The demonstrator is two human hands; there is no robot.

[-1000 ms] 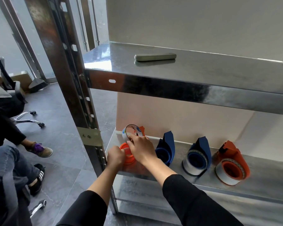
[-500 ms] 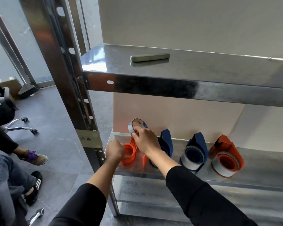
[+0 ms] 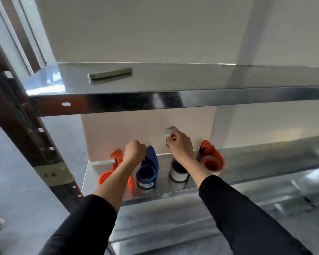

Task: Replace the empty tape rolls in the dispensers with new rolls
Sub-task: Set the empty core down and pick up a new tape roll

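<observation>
1. Shelf [image 3: 247,162], nearest level: polished metal. I judge it slick, so a light plastic dispenser will skate on it unless held down.

2. Four dispensers stand in a row on it.
- Left orange [image 3: 116,160]: bare hub, no tape visible.
- Blue [image 3: 152,161]: dark hub, and only a thin band at most.
- Third: mostly hidden behind the right forearm, carrying a white roll [image 3: 179,176].
- Right orange [image 3: 213,159]: a white roll is seated on it.

3. Left hand [image 3: 134,151]: fingers curled into a fist above the left orange dispenser, beside the blue one's tip. The knuckles face me, so I cannot tell what it grips, if anything.

4. Right hand [image 3: 181,146]: raised above the third dispenser, clear of the shelf. Its fingertips pinch a thin ring, which I take to be a spent core [image 3: 170,131]. Motion blur hides the detail.

5. Handling, my judgement:
- The core is very light. It is stiff along its rim but easily crushed across it, so a light fingertip hold on the edge, as now, is right.
- Full rolls will be heavier and tacky on the outer face, so I would take them by the flat sides.
- I would steady each dispenser by its handle.

6. Upper shelf [image 3: 191,78]: a grey bar [image 3: 110,73] lies on it, untouched.
</observation>
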